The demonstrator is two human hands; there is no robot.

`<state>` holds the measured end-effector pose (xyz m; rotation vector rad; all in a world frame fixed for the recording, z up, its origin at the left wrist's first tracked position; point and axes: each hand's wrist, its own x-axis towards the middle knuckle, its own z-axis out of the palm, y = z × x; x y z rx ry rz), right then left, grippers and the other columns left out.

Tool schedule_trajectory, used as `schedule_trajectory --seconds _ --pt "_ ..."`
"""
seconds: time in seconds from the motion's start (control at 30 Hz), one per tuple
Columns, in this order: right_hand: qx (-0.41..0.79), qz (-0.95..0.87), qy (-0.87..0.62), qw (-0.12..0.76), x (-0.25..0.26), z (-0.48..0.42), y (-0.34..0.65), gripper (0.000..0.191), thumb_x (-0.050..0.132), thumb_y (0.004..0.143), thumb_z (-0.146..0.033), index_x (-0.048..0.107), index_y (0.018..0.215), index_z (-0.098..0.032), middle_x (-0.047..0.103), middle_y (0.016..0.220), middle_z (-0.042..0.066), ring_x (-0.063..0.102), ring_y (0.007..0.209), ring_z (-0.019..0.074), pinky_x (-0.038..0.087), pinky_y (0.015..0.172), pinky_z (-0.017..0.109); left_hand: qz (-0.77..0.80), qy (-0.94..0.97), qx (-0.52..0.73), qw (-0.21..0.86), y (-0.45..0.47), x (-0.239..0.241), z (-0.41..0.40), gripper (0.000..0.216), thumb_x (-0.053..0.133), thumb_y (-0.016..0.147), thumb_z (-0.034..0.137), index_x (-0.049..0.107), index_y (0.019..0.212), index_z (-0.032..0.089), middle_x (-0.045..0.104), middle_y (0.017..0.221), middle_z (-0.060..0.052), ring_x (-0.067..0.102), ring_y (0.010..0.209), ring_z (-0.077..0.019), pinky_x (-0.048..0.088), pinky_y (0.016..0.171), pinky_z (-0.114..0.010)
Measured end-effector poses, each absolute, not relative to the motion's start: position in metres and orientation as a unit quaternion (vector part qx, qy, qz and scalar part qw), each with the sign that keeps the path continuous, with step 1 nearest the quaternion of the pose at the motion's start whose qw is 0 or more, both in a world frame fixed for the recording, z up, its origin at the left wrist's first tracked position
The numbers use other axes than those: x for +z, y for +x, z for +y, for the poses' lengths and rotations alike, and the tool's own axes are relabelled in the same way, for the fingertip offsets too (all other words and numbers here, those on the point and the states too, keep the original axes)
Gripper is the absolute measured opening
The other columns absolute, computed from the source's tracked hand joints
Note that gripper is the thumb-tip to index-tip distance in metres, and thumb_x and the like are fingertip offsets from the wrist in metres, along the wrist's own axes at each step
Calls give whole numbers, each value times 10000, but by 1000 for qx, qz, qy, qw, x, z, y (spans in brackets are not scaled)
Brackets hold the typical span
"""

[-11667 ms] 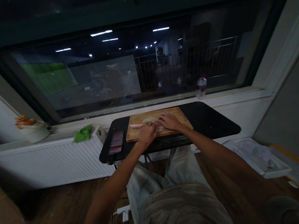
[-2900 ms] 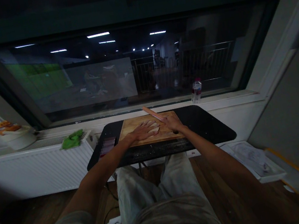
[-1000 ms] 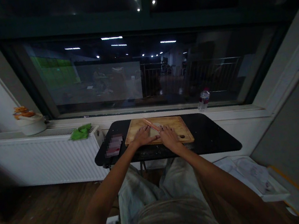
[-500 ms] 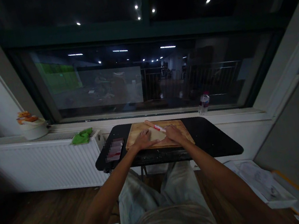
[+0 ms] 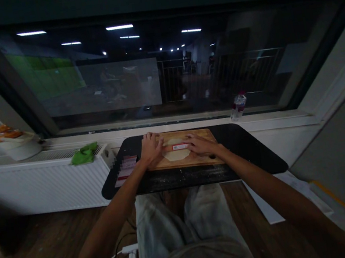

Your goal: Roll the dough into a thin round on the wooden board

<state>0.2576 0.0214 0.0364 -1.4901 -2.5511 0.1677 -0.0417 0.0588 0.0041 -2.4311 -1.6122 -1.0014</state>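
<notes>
A flat, pale sheet of dough (image 5: pixel 177 155) lies on a wooden cutting board (image 5: pixel 161 163) on a small black table. Across the dough rests a wooden rolling pin (image 5: pixel 178 146) with a red and white label, roughly level from left to right. My left hand (image 5: pixel 151 149) covers the pin's left end near the board's left side, its fingers reaching forward over the board's edge. On the other end, my right hand (image 5: pixel 199 144) has its fingers over the pin just beside the label. Both tips of the pin are hidden by the hands.
A blurred-out phone-like object (image 5: pixel 126 169) lies on the table's left. White specks dot the black tabletop (image 5: pixel 181 180) near its front edge. A bottle (image 5: pixel 238 106) stands on the windowsill. A green cloth (image 5: pixel 85 154) and a white pot (image 5: pixel 18 146) sit on the radiator.
The rolling pin has turned from a slant at the back to level across the dough. My hands have moved from the dough to the pin's ends. The view has tilted down.
</notes>
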Motion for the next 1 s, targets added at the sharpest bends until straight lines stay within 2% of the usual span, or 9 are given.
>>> schedule_trajectory --seconds 0.1,0.23,0.37,0.43,0.53,0.63,0.77,0.9,1.0 --pt "61 -874 -473 96 32 26 262 467 556 1173 -295 676 1623 -270 548 1758 109 490 1633 265 346 1375 454 -519 -820 -239 27 -48 9 71 421 417 1161 486 722 1277 218 704 1330 -163 601 1326 -356 525 1177 -545" --pt "45 -862 -490 120 26 16 260 403 517 1196 -339 786 1486 -261 617 1682 118 526 1595 286 386 1351 473 -455 -876 -160 -11 -47 -3 68 402 432 1165 441 717 1370 246 732 1382 -141 586 1413 -346 453 1292 -567" --pt "45 -867 -468 165 25 9 258 368 547 1172 -343 852 1339 -225 684 1526 139 602 1473 288 463 1294 454 -437 -882 -173 -23 -43 -18 49 500 329 1190 457 688 1491 283 695 1536 -108 488 1594 -330 375 1379 -603" --pt "47 -873 -455 170 26 11 259 332 585 1145 -347 872 1255 -224 655 1553 138 585 1484 304 466 1294 474 -439 -878 -187 -24 -43 -21 40 562 290 1196 462 656 1567 250 655 1626 -108 424 1674 -324 327 1419 -603" --pt "72 -880 -442 160 27 13 259 327 580 1138 -358 875 1174 -222 593 1646 127 553 1534 310 459 1309 476 -432 -882 -184 -40 -44 -17 27 592 277 1206 452 626 1633 236 638 1685 -87 423 1700 -291 311 1444 -566" --pt "89 -856 -484 158 20 8 257 427 454 1183 -373 828 1325 -224 569 1705 113 450 1647 302 402 1365 487 -432 -882 -178 -57 -47 -10 11 613 240 1221 454 601 1677 259 612 1723 -55 393 1723 -257 348 1434 -526" --pt "51 -795 -585 151 6 -13 249 599 364 1193 -419 556 1706 -177 490 1795 151 255 1757 367 257 1421 638 -431 -879 -199 -48 -50 -10 -11 579 292 1215 451 524 1738 362 565 1756 18 381 1726 -230 371 1432 -536" --pt "47 -776 -615 129 0 -37 241 657 340 1189 -445 466 1775 -176 483 1800 157 329 1730 390 241 1425 653 -466 -856 -224 -25 -50 -18 -29 616 351 1202 451 375 1814 378 550 1761 1 470 1677 -243 432 1408 -537" --pt "57 -772 -616 145 -1 -48 240 666 366 1184 -447 434 1799 -200 482 1803 132 342 1725 392 246 1432 648 -466 -853 -232 -9 -50 -22 -36 674 395 1192 428 255 1850 382 519 1783 -2 430 1698 -258 452 1397 -553"
